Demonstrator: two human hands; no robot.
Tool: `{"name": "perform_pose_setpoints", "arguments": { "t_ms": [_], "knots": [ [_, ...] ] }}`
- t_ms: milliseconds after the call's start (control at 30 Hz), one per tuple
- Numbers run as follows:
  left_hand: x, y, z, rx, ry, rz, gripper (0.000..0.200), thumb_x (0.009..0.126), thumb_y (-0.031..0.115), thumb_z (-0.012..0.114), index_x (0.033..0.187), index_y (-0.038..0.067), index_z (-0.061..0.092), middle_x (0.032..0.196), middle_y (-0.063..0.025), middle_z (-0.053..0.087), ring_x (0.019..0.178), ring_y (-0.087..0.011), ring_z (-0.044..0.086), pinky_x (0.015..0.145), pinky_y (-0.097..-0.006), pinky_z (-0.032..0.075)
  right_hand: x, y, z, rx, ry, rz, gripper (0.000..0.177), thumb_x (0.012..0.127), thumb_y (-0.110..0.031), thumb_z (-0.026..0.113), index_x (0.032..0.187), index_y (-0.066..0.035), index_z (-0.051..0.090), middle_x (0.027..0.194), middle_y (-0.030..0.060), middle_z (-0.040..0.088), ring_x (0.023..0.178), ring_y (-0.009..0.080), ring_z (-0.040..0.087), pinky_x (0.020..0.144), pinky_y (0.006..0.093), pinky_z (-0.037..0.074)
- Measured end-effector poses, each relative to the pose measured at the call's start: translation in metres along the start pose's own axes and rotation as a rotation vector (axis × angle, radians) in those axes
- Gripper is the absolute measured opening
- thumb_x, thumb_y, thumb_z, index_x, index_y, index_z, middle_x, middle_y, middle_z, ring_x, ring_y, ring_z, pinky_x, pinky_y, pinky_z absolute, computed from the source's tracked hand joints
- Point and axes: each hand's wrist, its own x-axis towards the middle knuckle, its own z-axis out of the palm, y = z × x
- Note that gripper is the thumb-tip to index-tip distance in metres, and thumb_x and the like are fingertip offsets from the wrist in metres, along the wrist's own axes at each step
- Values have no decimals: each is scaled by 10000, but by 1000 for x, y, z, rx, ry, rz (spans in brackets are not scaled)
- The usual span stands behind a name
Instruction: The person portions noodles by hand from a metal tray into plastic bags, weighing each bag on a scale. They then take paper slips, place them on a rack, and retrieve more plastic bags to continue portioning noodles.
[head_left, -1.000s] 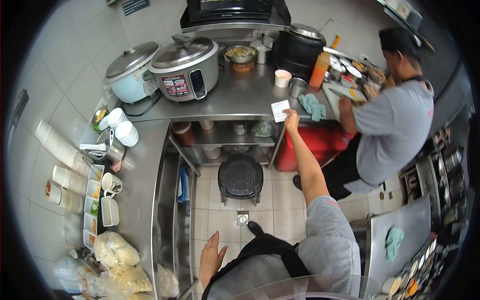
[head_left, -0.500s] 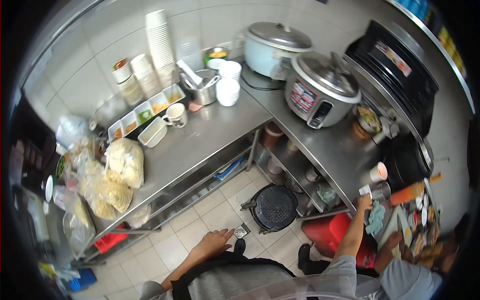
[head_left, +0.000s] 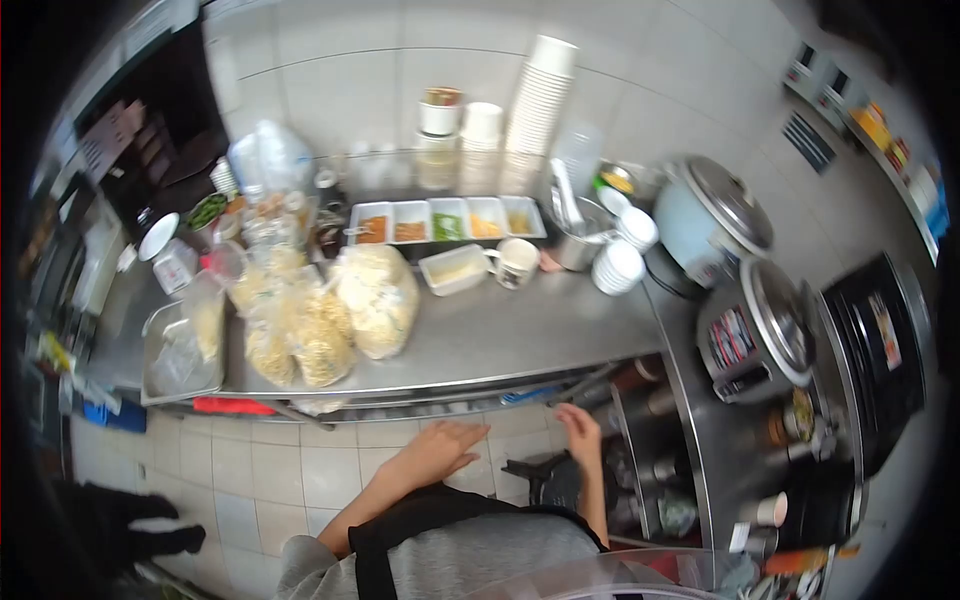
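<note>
My left hand point(head_left: 437, 452) hangs over the floor in front of my body, fingers stretched out and nothing in them. To its right, my right hand point(head_left: 580, 432) is raised with loosely bent fingers apart, also holding nothing. Ahead of both hands runs the front edge of a steel counter point(head_left: 500, 345). On it stand bags of noodles point(head_left: 325, 340), a large bag of pale food point(head_left: 377, 300), a white rectangular tub point(head_left: 452, 272) and a mug point(head_left: 516, 263). Behind them is a row of small topping trays point(head_left: 447, 222).
Stacked paper cups point(head_left: 540, 95) and white bowls point(head_left: 618, 268) stand toward the back. Two rice cookers, one blue point(head_left: 705, 220) and one grey point(head_left: 750, 330), occupy the right counter. A black stool point(head_left: 560, 485) is below my right hand. Another person's dark-clad legs point(head_left: 130, 520) show at lower left.
My view has swung left toward the noodle bags. My right hand has left the small labelled container on the right counter and come back in front of me. The left hand remains outstretched.
</note>
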Motion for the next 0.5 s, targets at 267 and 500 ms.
{"name": "perform_pose_setpoints", "arguments": {
  "t_ms": [267, 500],
  "knots": [
    [-71, 45, -181, -169, 1121, 262, 295, 873, 399, 573, 938, 112, 541, 1116, -72, 622, 1168, -313, 459, 999, -550, 282, 96, -312, 127, 686, -571, -606, 440, 959, -339, 412, 1128, 41, 555, 1067, 147, 632, 1038, 304, 580, 958, 450, 386],
    [-67, 97, -228, -425, 1266, 818, 324, 885, 485, 512, 955, 188, 404, 1065, -54, 611, 1155, -255, 436, 967, -538, 293, 94, -420, 154, 1518, -820, -997, 492, 921, -496, 384, 1100, -44, 467, 1074, 202, 601, 1048, 368, 560, 991, 534, 325]
  ]
}}
